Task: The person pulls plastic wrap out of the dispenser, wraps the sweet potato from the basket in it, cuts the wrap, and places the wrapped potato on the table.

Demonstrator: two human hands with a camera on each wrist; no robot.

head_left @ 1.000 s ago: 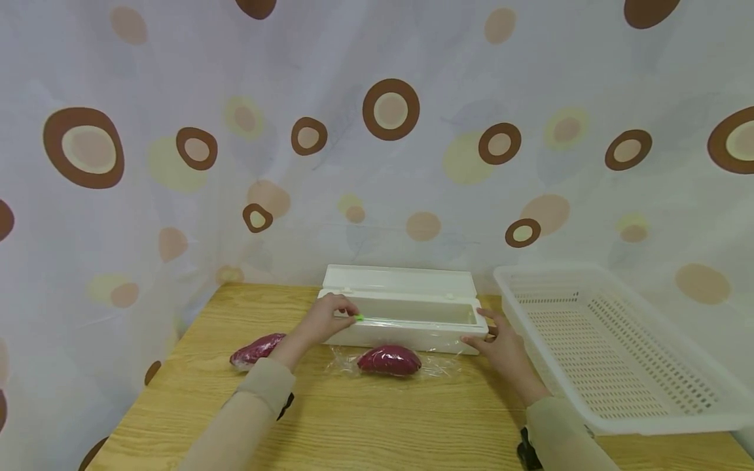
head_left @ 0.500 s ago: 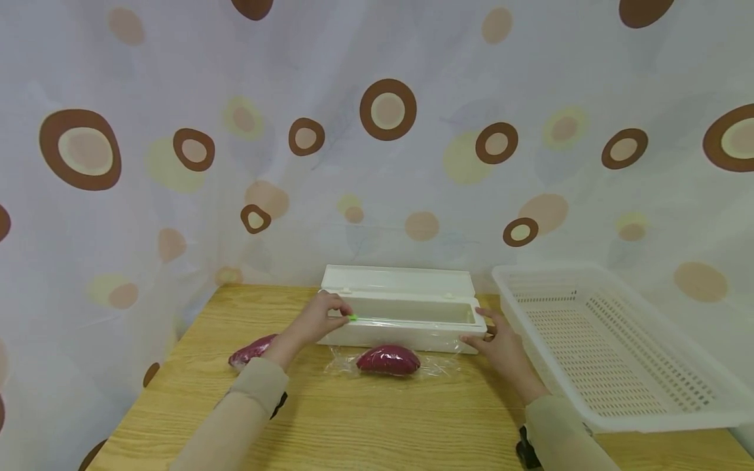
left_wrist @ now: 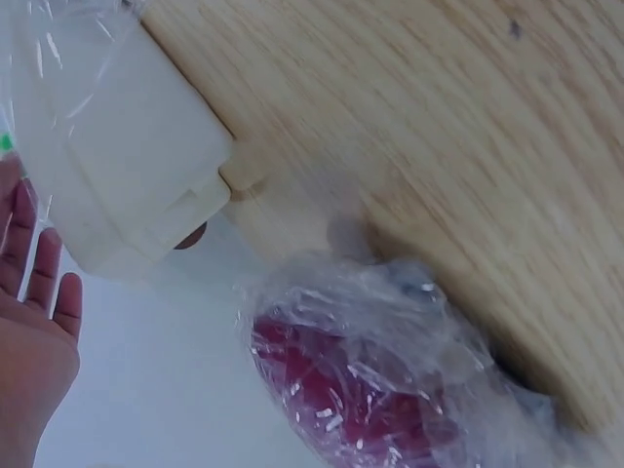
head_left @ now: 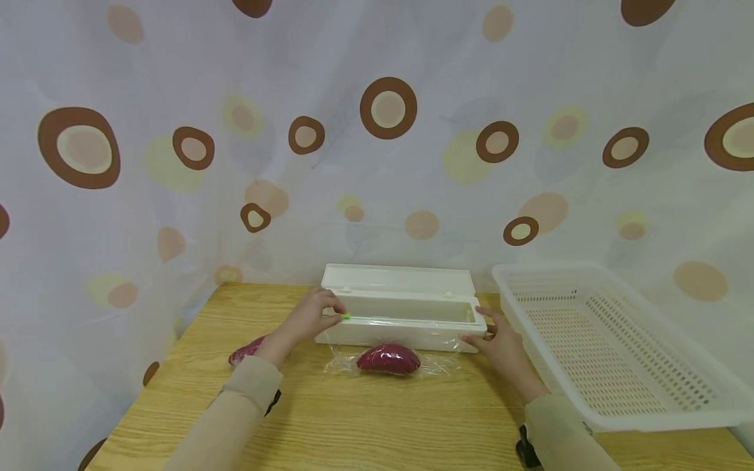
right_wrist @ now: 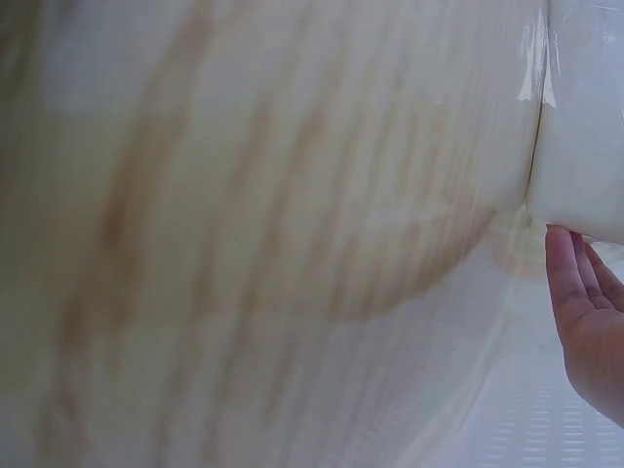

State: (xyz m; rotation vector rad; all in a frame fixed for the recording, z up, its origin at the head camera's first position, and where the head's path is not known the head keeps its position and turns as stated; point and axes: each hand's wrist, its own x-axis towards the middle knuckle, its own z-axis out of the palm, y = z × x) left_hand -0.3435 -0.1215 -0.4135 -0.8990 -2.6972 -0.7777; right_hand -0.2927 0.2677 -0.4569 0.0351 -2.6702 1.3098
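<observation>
A long white cling film dispenser [head_left: 400,335] stands on the wooden table, its lid [head_left: 400,278] tipped back. At the left end of its front edge, my left hand [head_left: 309,316] pinches a small green cutter slider [head_left: 345,316] between thumb and index finger. My right hand [head_left: 502,345] grips the box's right end, thumb at the front and fingers over the top; the right wrist view shows its fingertips against the white end [right_wrist: 585,146]. Clear film hangs from the front edge down to a purple-red sweet potato [head_left: 389,360] lying on film just before the box.
A second sweet potato [left_wrist: 341,390], wrapped in crinkled film, lies left of the box, partly behind my left forearm in the head view. A white perforated plastic basket [head_left: 595,353] stands at the right. Behind the table [head_left: 377,425] hangs a patterned curtain [head_left: 377,176].
My left hand has slid the green slider leftward along the front edge of the box. The right hand, the box and the sweet potato before it stay nearly in place.
</observation>
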